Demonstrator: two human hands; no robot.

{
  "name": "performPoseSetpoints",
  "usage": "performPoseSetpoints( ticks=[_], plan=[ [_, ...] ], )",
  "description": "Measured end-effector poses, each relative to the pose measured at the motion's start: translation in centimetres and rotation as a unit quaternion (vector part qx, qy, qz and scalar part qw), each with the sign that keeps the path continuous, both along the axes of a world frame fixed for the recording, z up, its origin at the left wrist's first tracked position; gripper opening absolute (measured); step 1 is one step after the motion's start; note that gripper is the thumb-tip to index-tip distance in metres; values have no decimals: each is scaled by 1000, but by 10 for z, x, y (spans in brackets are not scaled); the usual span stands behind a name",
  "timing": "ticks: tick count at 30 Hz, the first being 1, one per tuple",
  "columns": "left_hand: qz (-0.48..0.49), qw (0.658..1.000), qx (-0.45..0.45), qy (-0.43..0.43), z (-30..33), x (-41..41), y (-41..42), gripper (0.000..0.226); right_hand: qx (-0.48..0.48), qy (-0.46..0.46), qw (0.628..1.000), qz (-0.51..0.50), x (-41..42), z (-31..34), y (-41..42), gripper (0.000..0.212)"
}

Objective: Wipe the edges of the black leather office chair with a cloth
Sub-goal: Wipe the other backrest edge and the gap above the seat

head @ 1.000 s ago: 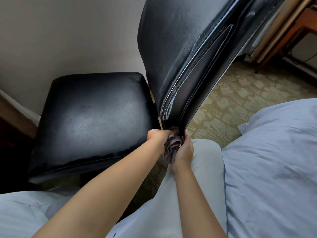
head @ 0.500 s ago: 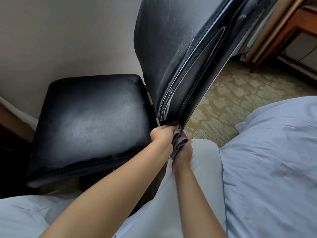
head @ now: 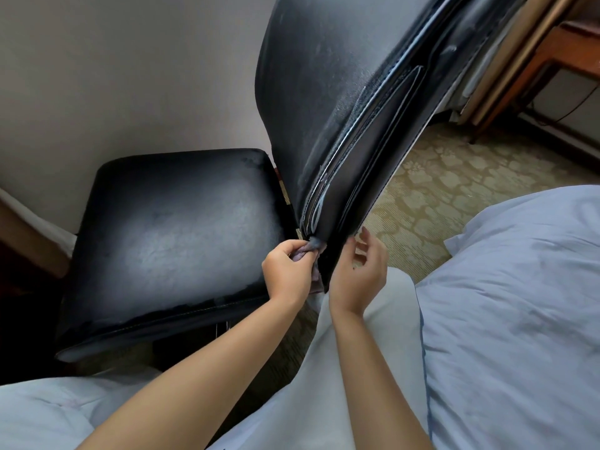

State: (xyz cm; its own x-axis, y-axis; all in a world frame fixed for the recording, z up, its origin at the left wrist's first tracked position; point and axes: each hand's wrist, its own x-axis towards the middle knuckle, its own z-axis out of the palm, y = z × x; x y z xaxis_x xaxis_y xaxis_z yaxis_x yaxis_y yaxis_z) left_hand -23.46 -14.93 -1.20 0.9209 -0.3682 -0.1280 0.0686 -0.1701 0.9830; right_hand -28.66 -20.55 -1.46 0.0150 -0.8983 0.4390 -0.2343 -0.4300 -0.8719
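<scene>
The black leather chair stands close in front of me, its dusty seat [head: 175, 235] at the left and its tall backrest [head: 328, 92] rising to the upper right. My left hand [head: 287, 271] pinches a small grey-purple cloth [head: 310, 250] against the bottom corner of the backrest's side edge. Just right of that edge, my right hand [head: 358, 274] hovers with its fingers spread and loosely bent, holding nothing. Most of the cloth is hidden behind my left hand and the backrest edge.
Pale blue bedding [head: 506, 306] fills the right and the bottom left. Patterned beige carpet [head: 448, 190] lies beyond the chair. A wall [head: 113, 76] stands behind the seat, and wooden furniture [head: 558, 53] is at the far right.
My right hand has let go of the cloth and moved to the right of the backrest edge. My left hand keeps the cloth at the edge's bottom corner.
</scene>
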Motion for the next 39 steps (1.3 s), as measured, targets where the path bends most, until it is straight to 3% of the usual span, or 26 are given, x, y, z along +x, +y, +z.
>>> performPoseSetpoints(
  ticks=[6,8,10,14,17,19,21,28,36,39],
  plan=[
    [9,1000,-15,-24,5,8,6,8,81,45,995,39,9,14,-17,35],
    [11,999,-19,-35,6,11,9,10,5,58,998,37,9,11,-12,43],
    [12,999,-23,-44,7,14,12,10,-139,129,982,16,6,4,-10,47],
    [4,997,-37,-61,13,22,19,11,-400,334,852,39,-19,-2,-30,43],
    [-12,996,-37,-78,17,28,22,12,-499,446,740,71,-43,8,-59,50],
    [-8,996,-45,-74,20,31,21,11,-526,465,707,83,-50,15,-70,49],
    [-5,996,-51,-74,23,31,18,11,-514,464,718,77,-49,16,-67,44],
    [-11,993,-79,-82,31,34,16,11,-380,413,826,49,-27,7,-29,48],
    [-12,988,-125,-88,37,35,19,15,-345,401,847,59,-23,10,-23,47],
    [-27,983,-152,-101,43,36,12,32,-328,390,859,55,-19,10,-18,48]
  ],
)
